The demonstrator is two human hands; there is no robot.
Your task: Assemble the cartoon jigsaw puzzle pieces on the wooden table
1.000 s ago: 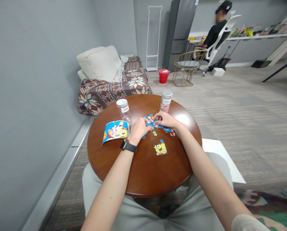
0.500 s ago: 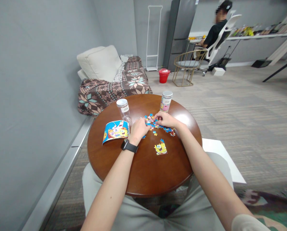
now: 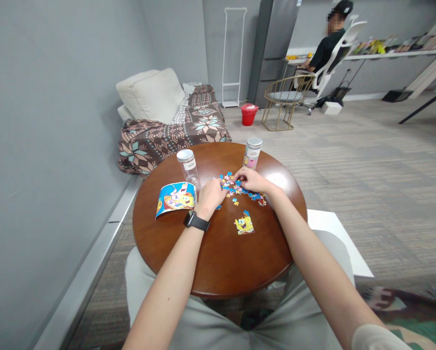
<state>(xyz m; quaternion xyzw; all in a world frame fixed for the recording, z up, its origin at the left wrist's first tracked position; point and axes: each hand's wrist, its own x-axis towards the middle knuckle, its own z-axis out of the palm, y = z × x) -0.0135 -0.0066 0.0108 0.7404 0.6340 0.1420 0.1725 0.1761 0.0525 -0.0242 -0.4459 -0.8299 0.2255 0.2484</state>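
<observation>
A loose heap of small blue, pink and yellow jigsaw pieces [image 3: 228, 183] lies on the round brown table [image 3: 218, 262]. My left hand [image 3: 211, 195], with a black watch at the wrist, rests at the heap's left edge. Its fingers are curled, and their tips are mostly hidden. From the right, my right hand [image 3: 250, 180] reaches over the heap with bent fingers down among the pieces; anything between the fingertips is too small to make out. Nearer to me is a joined yellow jigsaw section [image 3: 244, 224]. A curved picture sheet [image 3: 176, 198] with cartoon figures lies left of my left hand.
A clear jar [image 3: 189, 167] with a silver lid stands behind the sheet, and a labelled jar [image 3: 252, 153] behind my right hand. Beyond are a covered couch [image 3: 203, 116], a red bin [image 3: 249, 114], a gold-framed chair [image 3: 285, 97] and a seated person [image 3: 325, 51].
My right hand's fingers have shifted slightly over the heap. My left hand has moved barely, drawing in a little to the left. The jars, sheet and joined section are where they were.
</observation>
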